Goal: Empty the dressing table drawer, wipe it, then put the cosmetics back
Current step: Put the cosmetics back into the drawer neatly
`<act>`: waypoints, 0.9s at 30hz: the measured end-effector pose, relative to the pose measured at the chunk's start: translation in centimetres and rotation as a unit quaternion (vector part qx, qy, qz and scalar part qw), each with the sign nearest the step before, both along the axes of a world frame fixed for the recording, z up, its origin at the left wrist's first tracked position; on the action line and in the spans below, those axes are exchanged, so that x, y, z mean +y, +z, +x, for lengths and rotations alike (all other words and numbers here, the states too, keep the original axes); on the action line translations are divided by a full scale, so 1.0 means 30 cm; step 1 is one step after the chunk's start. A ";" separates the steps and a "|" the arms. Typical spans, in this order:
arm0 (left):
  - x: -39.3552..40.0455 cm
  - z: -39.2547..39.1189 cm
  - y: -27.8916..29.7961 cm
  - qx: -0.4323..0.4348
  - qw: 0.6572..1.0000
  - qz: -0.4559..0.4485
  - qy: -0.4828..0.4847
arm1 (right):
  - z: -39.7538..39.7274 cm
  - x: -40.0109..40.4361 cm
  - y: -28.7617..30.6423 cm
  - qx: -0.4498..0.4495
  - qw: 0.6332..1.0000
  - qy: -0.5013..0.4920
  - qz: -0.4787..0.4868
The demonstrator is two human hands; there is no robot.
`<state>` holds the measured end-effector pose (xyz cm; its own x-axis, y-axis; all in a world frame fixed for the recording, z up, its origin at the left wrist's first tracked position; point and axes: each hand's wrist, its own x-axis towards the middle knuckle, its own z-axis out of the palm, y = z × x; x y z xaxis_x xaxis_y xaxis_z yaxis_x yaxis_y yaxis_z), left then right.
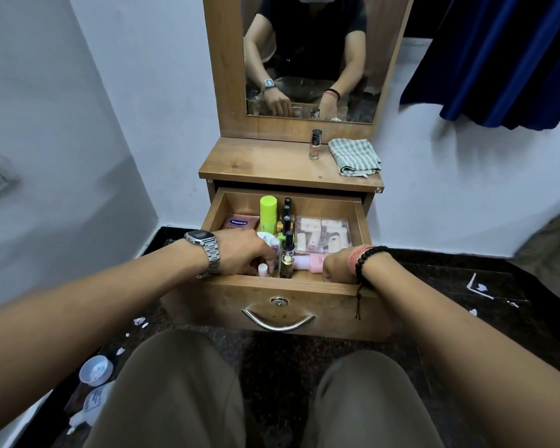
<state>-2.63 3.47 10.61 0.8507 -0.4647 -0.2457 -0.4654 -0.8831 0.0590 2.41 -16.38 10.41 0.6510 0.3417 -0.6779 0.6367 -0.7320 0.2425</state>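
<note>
Open drawer, left hand fingers pinching white tube, right hand fingers hidden.

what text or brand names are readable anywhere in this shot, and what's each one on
"Vaseline": on the blue label of the pink pack lying at the drawer's back left.
White round jar beside the left hand: has print, too small and partly hidden to read.
Clear box of small bottles: labels blurred, unreadable.
Watch face: dark, no digits legible.
White bottle on the floor: label print blurred.
</note>
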 end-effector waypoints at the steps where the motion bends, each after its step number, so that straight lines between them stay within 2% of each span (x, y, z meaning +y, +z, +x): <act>1: 0.001 0.000 0.004 0.003 1.000 0.004 -0.005 | 0.007 -0.007 -0.003 0.002 1.000 0.003 0.005; 12: -0.009 -0.021 0.063 0.028 0.998 0.046 -0.025 | -0.007 -0.041 0.030 0.052 0.998 -0.005 0.037; 16: -0.031 -0.038 0.108 -0.008 0.996 0.084 -0.026 | -0.005 -0.055 0.029 0.054 0.996 -0.009 0.077; 19: -0.046 -0.051 0.153 -0.059 0.996 0.071 -0.013 | -0.004 -0.068 0.033 0.085 0.980 -0.060 0.172; 23: -0.050 -0.042 0.168 -0.078 0.995 0.052 0.018 | 0.000 -0.093 0.028 0.068 0.923 -0.123 0.359; 27: -0.052 -0.033 0.164 -0.087 0.995 0.042 0.030 | 0.006 -0.091 0.001 0.037 0.895 -0.112 0.430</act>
<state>-3.63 1.92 15.52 0.9090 -0.3965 -0.1284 -0.4090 -0.9079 -0.0922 2.60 -19.12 10.43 0.7328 0.6247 -0.2696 0.4422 -0.7385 -0.5090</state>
